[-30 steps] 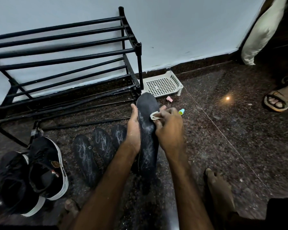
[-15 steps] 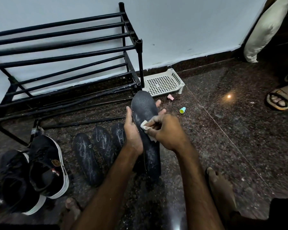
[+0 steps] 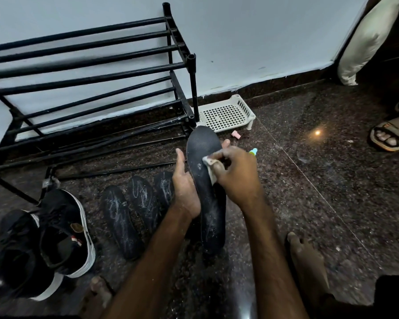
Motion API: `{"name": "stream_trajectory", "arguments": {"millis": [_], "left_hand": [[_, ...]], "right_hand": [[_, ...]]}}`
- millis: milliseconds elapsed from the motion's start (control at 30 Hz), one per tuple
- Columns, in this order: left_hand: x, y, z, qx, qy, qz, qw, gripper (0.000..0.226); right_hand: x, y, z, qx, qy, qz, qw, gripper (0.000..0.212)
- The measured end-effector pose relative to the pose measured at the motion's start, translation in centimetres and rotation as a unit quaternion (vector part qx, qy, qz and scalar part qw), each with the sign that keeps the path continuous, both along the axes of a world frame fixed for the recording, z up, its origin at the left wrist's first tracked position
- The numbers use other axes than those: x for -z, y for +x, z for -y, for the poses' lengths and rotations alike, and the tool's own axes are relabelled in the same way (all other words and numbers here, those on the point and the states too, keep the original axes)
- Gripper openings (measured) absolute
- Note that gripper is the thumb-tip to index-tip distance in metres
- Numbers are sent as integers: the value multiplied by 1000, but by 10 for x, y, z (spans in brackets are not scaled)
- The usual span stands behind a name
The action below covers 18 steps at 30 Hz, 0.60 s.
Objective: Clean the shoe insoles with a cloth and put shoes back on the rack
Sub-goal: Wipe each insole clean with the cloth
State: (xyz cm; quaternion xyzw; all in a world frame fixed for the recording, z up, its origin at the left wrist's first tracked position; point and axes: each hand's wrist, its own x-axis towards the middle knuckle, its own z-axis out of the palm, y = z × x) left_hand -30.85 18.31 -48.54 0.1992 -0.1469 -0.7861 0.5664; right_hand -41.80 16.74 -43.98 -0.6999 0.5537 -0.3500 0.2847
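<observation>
A dark speckled stone floor (image 3: 332, 192) meets a pale wall (image 3: 263, 42) at the far side. A black metal rack (image 3: 193, 88) stands against that wall on the left, and its bars carry no shoes. At the near left, 2 black shoes with white soles (image 3: 62, 233) sit side by side on the floor, just in front of the rack. To their right, 3 dark insoles (image 3: 121, 222) lie in a row on the floor, streaked with white marks. A 4th insole (image 3: 205, 146) is held in the middle above the floor, toe end pointing far toward the rack's corner post. White specks show on its near half. The left hand (image 3: 184, 189) grips it from the left, thumb along the edge and fingers wrapped behind. The right hand (image 3: 235, 176) pinches a small pale cloth (image 3: 209, 161) and presses it onto the insole's upper face. A white perforated tray (image 3: 224, 113) lies by the wall, just right of the rack. A sandalled foot (image 3: 389, 134) stands at the far right. A pink piece (image 3: 236, 134) and a blue-green cap (image 3: 253, 151) lie on the floor near the tray.
</observation>
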Motion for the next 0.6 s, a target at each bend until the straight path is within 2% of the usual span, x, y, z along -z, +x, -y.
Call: {"name": "stream_trajectory", "arguments": {"millis": [67,133,233,300,367,433,500,600], "left_hand": [[2,-1,2,-16,27,13,999,89],[-5,2,4,-9,2,22,1000,93],[-9,7,7,-12,-13,-2,1000,101],[-10,10,6,-26,-11,-14,1000,99],[-14,9,4,-21,-19,-6,1000,99],[-15,9,2,-26,-11,3,1000,94],[-16,10,2,-43,3,22,999,83],[-18,10,4,-32,-1,47,998,83]], "right_hand": [[-6,14,4,41,-71,-15,997,16],[-10,20,3,-8,-77,-23,997,18],[-14,3,-4,-149,74,-16,986,10],[-14,-12,-8,-179,123,-4,976,10],[-17,-20,-6,-120,93,62,986,14],[-22,-17,0,-26,35,86,995,16],[-25,-5,5,18,-10,56,998,19],[-18,13,2,-35,-38,-19,998,20]]}}
